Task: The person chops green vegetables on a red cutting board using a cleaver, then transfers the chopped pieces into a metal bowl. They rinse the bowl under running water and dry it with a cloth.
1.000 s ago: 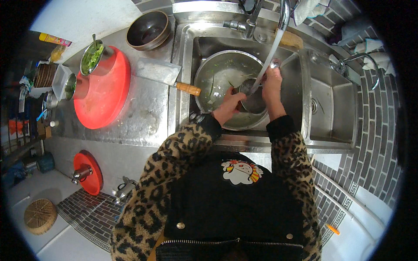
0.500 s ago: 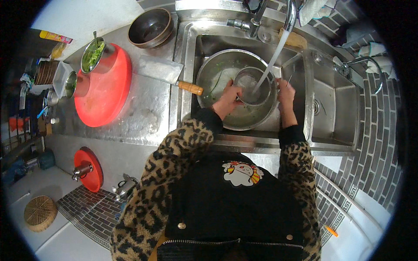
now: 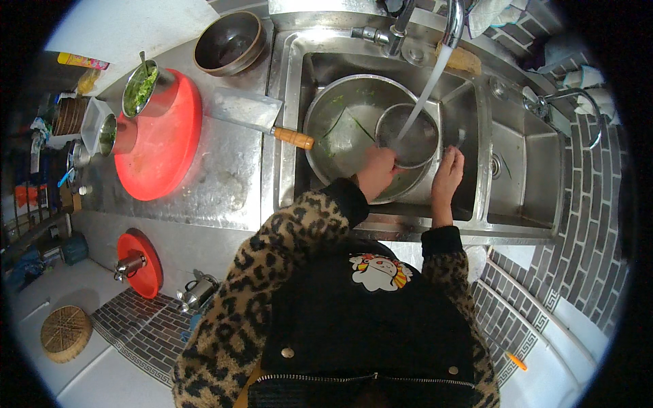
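My left hand (image 3: 377,171) is closed on the near left rim of a small round metal bowl (image 3: 430,136). Water from the tap (image 3: 454,30) pours into this bowl. It is over the right side of a large steel basin (image 3: 316,105), which holds water with scraps of green leaf. To the right of the bowl and apart from it, my right hand (image 3: 447,175) pinches a thin shiny metal utensil (image 3: 462,134); motion blurs its shape. Both hands are over the left sink (image 3: 466,194).
A cleaver (image 3: 252,112) lies on the steel counter, its wooden handle reaching over the sink edge. Left of it are a red round board (image 3: 173,146), a metal pot of chopped greens (image 3: 153,92) and a brown bowl (image 3: 235,44). A second sink (image 3: 520,180) lies right.
The small bowl has shifted slightly right, with my left hand now at its near rim. My right hand has drawn away from the bowl's side toward me, with the utensil.
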A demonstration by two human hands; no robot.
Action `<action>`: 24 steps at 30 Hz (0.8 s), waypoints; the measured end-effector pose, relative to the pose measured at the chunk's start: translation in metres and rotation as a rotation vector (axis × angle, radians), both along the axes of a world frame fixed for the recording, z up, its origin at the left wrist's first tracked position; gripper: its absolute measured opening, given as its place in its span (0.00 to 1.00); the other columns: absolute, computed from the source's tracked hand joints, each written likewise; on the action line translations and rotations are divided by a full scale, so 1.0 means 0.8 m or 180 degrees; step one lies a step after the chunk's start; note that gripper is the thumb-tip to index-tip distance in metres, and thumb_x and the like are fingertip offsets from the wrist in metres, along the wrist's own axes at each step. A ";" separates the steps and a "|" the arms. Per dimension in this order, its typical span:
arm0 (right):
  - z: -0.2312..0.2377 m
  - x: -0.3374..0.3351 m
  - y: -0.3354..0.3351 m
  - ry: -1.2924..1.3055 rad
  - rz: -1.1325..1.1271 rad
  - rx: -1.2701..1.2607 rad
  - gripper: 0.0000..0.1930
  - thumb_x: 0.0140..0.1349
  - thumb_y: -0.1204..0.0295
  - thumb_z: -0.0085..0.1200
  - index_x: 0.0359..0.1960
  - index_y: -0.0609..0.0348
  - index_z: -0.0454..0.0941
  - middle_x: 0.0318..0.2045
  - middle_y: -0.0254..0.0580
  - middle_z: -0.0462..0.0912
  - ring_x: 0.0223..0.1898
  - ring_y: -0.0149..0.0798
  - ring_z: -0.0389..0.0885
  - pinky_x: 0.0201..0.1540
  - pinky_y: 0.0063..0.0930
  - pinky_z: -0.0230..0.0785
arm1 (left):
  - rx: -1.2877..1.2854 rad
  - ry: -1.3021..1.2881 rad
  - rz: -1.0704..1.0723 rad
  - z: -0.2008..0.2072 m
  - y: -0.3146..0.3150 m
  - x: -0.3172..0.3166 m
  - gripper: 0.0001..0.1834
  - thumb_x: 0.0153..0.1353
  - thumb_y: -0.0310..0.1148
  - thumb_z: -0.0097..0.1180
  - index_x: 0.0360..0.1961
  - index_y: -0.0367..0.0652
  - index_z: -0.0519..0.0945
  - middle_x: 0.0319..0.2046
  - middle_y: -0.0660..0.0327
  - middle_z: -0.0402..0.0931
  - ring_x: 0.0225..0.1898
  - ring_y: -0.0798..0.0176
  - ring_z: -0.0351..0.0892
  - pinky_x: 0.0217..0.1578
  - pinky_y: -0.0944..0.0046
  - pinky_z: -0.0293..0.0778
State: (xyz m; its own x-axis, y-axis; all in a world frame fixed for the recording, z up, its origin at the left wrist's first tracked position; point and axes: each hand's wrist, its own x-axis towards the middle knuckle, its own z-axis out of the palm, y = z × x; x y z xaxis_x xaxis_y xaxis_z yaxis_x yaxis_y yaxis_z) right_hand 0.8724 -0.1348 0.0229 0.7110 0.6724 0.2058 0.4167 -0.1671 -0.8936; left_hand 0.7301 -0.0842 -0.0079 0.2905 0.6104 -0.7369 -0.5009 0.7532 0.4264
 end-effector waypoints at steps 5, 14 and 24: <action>0.018 -0.018 0.001 0.0091 0.0631 -0.0739 0.22 0.56 0.64 0.58 0.51 0.61 0.73 0.21 0.41 0.78 0.23 0.35 0.75 0.31 0.30 0.69 | 0.0152 -0.0087 -0.0133 0.006 -0.015 0.010 0.19 0.59 0.24 0.48 0.52 0.34 0.68 0.43 0.52 0.73 0.40 0.50 0.78 0.31 0.49 0.81; 0.004 0.010 0.037 -0.0216 0.1117 -0.0832 0.21 0.49 0.71 0.53 0.47 0.62 0.80 0.24 0.54 0.79 0.24 0.40 0.79 0.32 0.32 0.71 | 0.5078 0.3203 -0.1053 0.019 0.026 -0.043 0.21 0.51 0.29 0.55 0.48 0.38 0.75 0.47 0.45 0.74 0.49 0.50 0.76 0.37 0.49 0.78; 0.012 -0.007 0.055 -0.0824 0.1496 -0.0782 0.20 0.51 0.72 0.53 0.48 0.63 0.78 0.22 0.57 0.76 0.20 0.47 0.76 0.26 0.37 0.67 | 0.6381 0.3882 -0.3393 0.004 0.067 -0.019 0.14 0.56 0.36 0.49 0.39 0.42 0.81 0.42 0.48 0.79 0.46 0.48 0.78 0.49 0.49 0.70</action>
State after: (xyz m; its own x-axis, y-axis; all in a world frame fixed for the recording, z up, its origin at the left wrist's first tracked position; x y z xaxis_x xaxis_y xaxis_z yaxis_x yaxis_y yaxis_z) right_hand 0.8667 -0.0909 0.0322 0.2726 0.9531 0.1314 0.6956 -0.1009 -0.7113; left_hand 0.7146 -0.0302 -0.0049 0.8792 0.4421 0.1777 0.3971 -0.8859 0.2398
